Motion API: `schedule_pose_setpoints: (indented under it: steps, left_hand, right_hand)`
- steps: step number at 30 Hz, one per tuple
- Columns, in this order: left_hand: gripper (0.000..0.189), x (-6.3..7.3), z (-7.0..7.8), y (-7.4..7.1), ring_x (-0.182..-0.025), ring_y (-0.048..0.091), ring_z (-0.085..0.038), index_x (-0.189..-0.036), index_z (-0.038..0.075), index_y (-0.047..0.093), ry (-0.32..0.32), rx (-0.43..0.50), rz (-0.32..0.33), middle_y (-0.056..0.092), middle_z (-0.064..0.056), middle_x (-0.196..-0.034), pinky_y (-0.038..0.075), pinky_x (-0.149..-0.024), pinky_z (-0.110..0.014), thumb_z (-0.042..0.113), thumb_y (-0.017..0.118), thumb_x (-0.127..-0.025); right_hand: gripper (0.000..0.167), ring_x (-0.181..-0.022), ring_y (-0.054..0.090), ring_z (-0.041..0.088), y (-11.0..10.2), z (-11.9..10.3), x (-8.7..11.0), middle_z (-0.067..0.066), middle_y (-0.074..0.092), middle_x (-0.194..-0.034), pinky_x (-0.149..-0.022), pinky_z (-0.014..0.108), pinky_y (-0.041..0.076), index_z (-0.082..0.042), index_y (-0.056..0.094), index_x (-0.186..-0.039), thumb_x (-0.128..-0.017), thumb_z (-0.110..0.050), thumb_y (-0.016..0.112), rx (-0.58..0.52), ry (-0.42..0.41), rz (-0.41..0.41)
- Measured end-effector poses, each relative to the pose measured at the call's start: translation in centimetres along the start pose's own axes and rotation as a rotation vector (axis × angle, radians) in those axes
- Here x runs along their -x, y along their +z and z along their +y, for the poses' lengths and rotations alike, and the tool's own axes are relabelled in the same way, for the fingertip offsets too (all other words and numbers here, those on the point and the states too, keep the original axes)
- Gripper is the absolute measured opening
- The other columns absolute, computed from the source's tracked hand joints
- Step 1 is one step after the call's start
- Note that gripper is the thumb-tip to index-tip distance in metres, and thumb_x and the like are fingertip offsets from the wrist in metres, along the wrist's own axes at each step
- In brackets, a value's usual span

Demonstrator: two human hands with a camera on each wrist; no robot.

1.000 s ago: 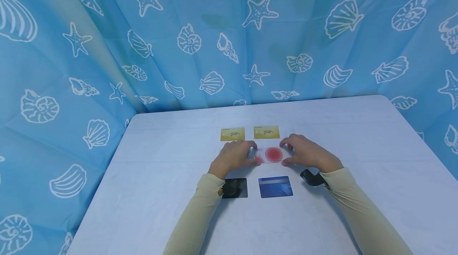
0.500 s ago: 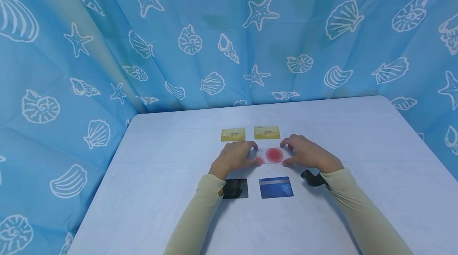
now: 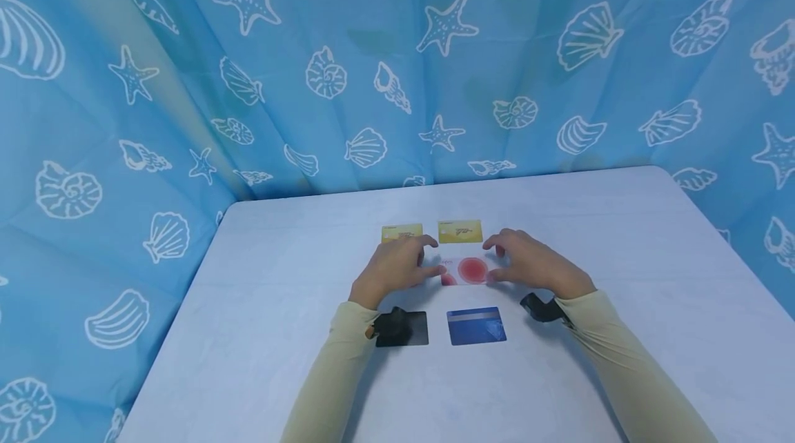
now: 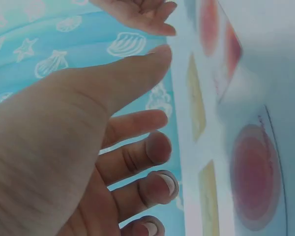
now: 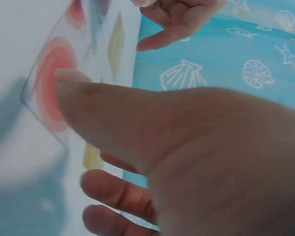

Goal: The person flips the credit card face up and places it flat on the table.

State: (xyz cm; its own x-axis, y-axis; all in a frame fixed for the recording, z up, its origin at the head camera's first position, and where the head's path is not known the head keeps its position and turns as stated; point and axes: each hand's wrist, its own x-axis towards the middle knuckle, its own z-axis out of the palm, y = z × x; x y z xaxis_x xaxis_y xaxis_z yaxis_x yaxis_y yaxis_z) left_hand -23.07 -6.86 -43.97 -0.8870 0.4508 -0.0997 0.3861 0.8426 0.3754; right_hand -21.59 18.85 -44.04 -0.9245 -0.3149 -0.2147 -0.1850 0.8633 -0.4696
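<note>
Two white cards with red circles lie end to end on the table. The right-hand white card [image 3: 473,270] shows between my hands in the head view; the left-hand white card [image 4: 255,177] is hidden there by my left hand [image 3: 396,267]. My left hand hovers over it, thumb and fingers apart with nothing between them. At the other end my right hand [image 3: 535,265] has its thumb tip overlapping the circled card in the right wrist view, fingers spread loosely. Behind are two gold cards, the left one [image 3: 400,232] partly covered by my left hand and the right one [image 3: 460,231] in full view.
Nearer to me lie a black card [image 3: 415,330] and a blue card [image 3: 476,326] with a grey stripe. A dark wrist device [image 3: 393,322] overlaps the black card. The white table [image 3: 279,263] ends at a blue seashell curtain [image 3: 373,50].
My left hand has shifted left and up, off the white cards, its fingers now over a gold card's edge. My right hand's fingers have spread slightly. The cards stay in place.
</note>
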Motion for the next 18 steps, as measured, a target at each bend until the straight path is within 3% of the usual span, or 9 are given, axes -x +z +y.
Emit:
schedule_pose_setpoints:
  steps: [6,10,18]
  left_hand:
    - [0.056,0.7,-0.2,-1.1,-0.061,0.057,-0.013,-0.137,0.016,0.065,0.027,0.057,0.036,0.06,0.003,-0.074,0.046,-0.055,-0.025,0.047,0.075,-0.092]
    - [0.053,1.4,-0.4,-2.0,-0.065,0.055,-0.014,-0.135,0.016,0.066,0.043,0.052,0.085,0.06,0.003,-0.077,0.047,-0.055,-0.025,0.046,0.075,-0.093]
    - [0.05,3.1,-0.7,-3.1,-0.072,0.057,-0.015,-0.133,0.016,0.068,0.069,0.123,0.119,0.063,0.003,-0.084,0.05,-0.058,-0.025,0.043,0.076,-0.093]
  right_hand:
    - [0.054,-0.101,0.059,0.025,-0.5,-1.0,0.9,0.012,0.064,-0.113,-0.085,0.04,0.061,-0.007,0.061,-0.137,-0.091,-0.029,0.079,0.027,-0.05,0.102]
    - [0.051,-0.103,0.058,0.027,-0.9,-1.7,1.4,0.012,0.064,-0.113,-0.087,0.043,0.061,-0.007,0.062,-0.136,-0.092,-0.029,0.079,0.041,-0.078,0.166]
    - [0.047,-0.108,0.057,0.028,-1.5,-3.3,2.6,0.012,0.064,-0.116,-0.091,0.046,0.06,-0.01,0.063,-0.137,-0.095,-0.028,0.076,0.026,-0.124,0.252]
